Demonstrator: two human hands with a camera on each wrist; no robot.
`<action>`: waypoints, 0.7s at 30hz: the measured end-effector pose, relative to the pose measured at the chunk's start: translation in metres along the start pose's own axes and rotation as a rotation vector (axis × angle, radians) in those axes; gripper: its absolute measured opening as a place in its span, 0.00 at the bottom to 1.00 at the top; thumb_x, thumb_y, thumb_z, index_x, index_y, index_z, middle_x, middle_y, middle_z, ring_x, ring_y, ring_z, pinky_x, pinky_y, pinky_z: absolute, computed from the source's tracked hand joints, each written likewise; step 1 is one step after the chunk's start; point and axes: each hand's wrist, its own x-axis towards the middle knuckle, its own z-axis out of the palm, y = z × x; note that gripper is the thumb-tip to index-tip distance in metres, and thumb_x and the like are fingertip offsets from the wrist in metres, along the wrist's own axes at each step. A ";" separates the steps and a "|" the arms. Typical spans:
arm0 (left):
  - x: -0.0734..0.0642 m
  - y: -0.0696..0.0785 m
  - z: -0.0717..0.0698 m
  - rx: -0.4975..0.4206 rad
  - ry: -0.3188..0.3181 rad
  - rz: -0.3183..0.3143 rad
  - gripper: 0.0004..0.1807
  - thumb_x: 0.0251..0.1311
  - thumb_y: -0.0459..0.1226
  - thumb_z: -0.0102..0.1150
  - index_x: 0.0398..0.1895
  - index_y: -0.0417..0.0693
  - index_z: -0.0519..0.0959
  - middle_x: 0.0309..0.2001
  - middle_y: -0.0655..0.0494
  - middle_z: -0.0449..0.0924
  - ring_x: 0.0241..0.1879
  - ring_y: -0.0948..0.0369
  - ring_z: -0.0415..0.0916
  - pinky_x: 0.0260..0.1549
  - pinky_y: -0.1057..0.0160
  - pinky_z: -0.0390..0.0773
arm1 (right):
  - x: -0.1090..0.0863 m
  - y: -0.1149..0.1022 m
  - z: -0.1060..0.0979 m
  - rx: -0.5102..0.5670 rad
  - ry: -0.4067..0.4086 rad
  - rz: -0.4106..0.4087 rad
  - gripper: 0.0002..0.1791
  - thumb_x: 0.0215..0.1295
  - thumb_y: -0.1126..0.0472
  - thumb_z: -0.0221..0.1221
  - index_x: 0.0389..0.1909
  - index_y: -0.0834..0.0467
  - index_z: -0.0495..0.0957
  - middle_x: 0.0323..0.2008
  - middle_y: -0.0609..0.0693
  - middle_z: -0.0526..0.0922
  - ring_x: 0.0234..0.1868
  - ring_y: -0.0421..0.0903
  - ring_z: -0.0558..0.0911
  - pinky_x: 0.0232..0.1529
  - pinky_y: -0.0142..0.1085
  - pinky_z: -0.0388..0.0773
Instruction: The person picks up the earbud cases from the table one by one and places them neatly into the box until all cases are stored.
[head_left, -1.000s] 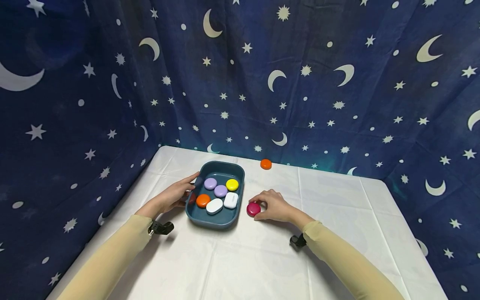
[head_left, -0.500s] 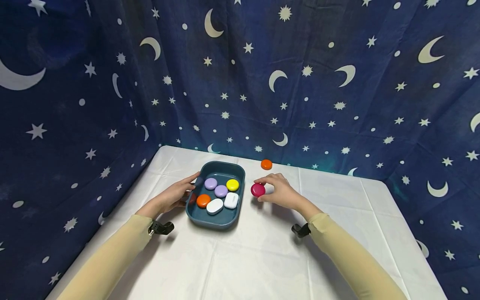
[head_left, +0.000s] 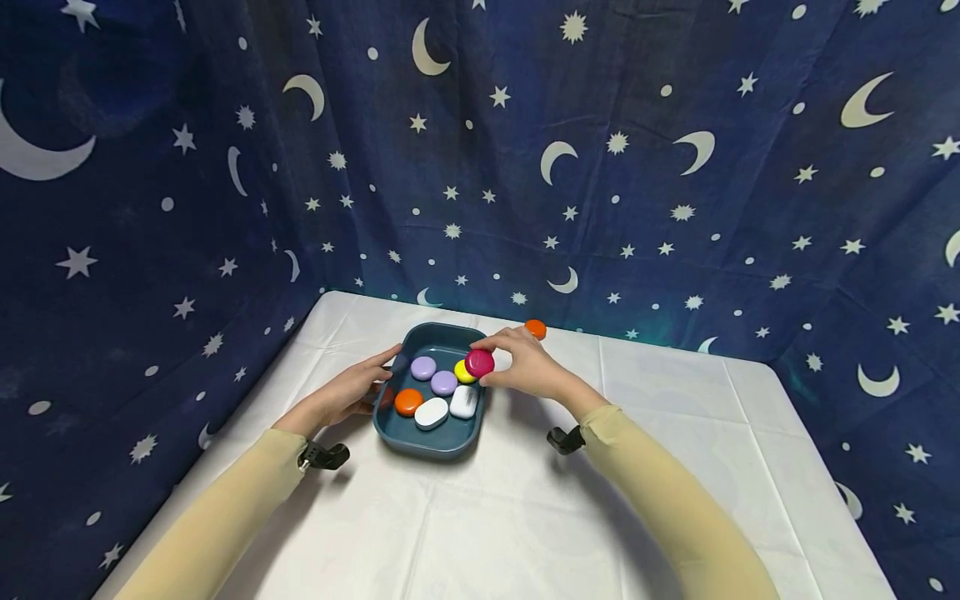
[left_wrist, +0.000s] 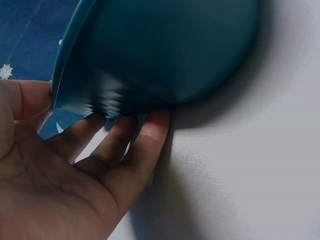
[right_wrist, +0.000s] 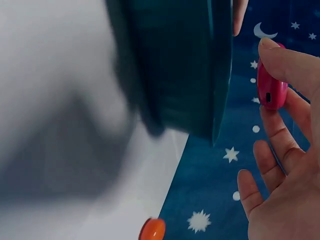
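My right hand (head_left: pixel 528 367) pinches a glossy magenta earbud case (head_left: pixel 478 363) between thumb and fingertips, above the right rim of a dark teal tub (head_left: pixel 427 444). In the right wrist view the case (right_wrist: pixel 272 80) shows a small dark port on its edge, and the tub wall (right_wrist: pixel 175 65) stands beside it. My left hand (head_left: pixel 345 390) is at the tub's left side. Its fingertips touch the outer wall in the left wrist view, fingers (left_wrist: pixel 150 140) fairly straight. Inside the tub lie two lilac cases (head_left: pixel 423 368), an orange one (head_left: pixel 408 402), two white ones (head_left: pixel 431 414) and a partly covered yellow one (head_left: pixel 463 372).
An orange case (head_left: pixel 536 328) sits at the table's back edge, just behind my right hand. White cloth covers the table (head_left: pixel 510 517). A dark blue curtain (head_left: pixel 510 167) with moons and stars rises behind and to the left.
My right hand has lifted the magenta earbud case off the table, moved it away from me, then left over the tub's rim. My left hand has stayed at the tub.
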 end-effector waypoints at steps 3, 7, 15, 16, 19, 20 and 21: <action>0.000 0.000 0.000 -0.007 0.000 0.000 0.35 0.76 0.39 0.40 0.83 0.70 0.49 0.80 0.41 0.46 0.70 0.43 0.63 0.53 0.46 0.76 | 0.010 -0.006 0.005 -0.010 -0.006 -0.024 0.31 0.56 0.52 0.76 0.62 0.42 0.82 0.56 0.44 0.78 0.60 0.48 0.66 0.57 0.49 0.68; -0.001 0.000 0.001 -0.014 0.002 -0.005 0.35 0.76 0.39 0.40 0.83 0.70 0.49 0.79 0.41 0.48 0.68 0.44 0.65 0.53 0.47 0.77 | 0.022 -0.013 0.013 -0.038 -0.038 -0.044 0.30 0.57 0.50 0.75 0.63 0.44 0.82 0.56 0.45 0.78 0.58 0.48 0.66 0.56 0.48 0.67; -0.001 0.002 0.001 -0.024 0.003 -0.013 0.35 0.76 0.39 0.40 0.83 0.70 0.49 0.77 0.40 0.52 0.62 0.46 0.70 0.54 0.46 0.77 | 0.042 -0.025 0.031 -0.099 -0.132 -0.032 0.30 0.59 0.49 0.73 0.64 0.43 0.81 0.58 0.46 0.78 0.58 0.48 0.66 0.57 0.47 0.65; -0.001 0.002 0.001 -0.022 0.003 -0.013 0.35 0.76 0.39 0.40 0.83 0.70 0.49 0.77 0.40 0.52 0.62 0.46 0.70 0.54 0.46 0.77 | 0.044 -0.026 0.034 -0.107 -0.140 -0.028 0.29 0.59 0.49 0.73 0.64 0.43 0.81 0.57 0.46 0.78 0.58 0.48 0.66 0.57 0.47 0.65; -0.001 0.002 0.001 -0.019 0.001 -0.014 0.35 0.76 0.39 0.39 0.83 0.70 0.49 0.77 0.40 0.52 0.63 0.46 0.70 0.55 0.45 0.77 | 0.049 -0.030 0.040 -0.115 -0.156 -0.021 0.30 0.58 0.49 0.73 0.64 0.44 0.81 0.56 0.47 0.78 0.57 0.48 0.66 0.57 0.47 0.65; -0.001 0.002 0.001 -0.021 0.000 -0.014 0.35 0.76 0.39 0.39 0.83 0.70 0.49 0.77 0.40 0.52 0.63 0.46 0.70 0.55 0.45 0.77 | 0.050 -0.031 0.042 -0.124 -0.159 -0.023 0.31 0.58 0.49 0.74 0.65 0.44 0.81 0.56 0.47 0.78 0.57 0.48 0.66 0.57 0.47 0.64; 0.000 0.002 0.001 -0.024 -0.002 -0.014 0.35 0.76 0.39 0.39 0.83 0.70 0.49 0.77 0.40 0.52 0.63 0.46 0.70 0.55 0.45 0.77 | 0.051 -0.032 0.044 -0.130 -0.161 -0.026 0.32 0.58 0.48 0.74 0.65 0.45 0.80 0.56 0.47 0.78 0.58 0.49 0.66 0.58 0.48 0.64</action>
